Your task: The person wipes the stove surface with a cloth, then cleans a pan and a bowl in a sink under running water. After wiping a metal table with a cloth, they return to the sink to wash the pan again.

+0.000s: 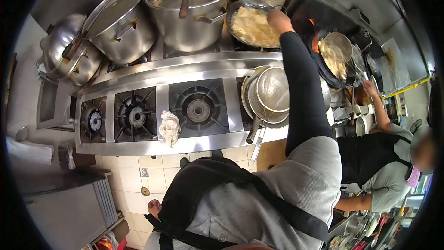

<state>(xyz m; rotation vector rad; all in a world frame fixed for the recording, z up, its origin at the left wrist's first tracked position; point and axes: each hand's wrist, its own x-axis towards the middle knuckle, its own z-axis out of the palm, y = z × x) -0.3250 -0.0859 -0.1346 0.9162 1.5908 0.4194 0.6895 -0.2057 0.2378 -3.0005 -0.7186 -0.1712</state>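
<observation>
My right hand is stretched far forward, closed, at the right rim of a wide dark wok on the back burners. Whatever its fingers hold is hidden beneath the hand. Pale battered pieces float in bubbling oil inside that wok. A dark looped handle shows just beyond my fingers. Down by my left side, away from the stove, my left hand is curled shut with nothing visible in it.
Large steel pots line the back left. Stacked strainers and a crumpled cloth lie on the front burners. At right, a co-worker reaches toward another wok with flame beside it.
</observation>
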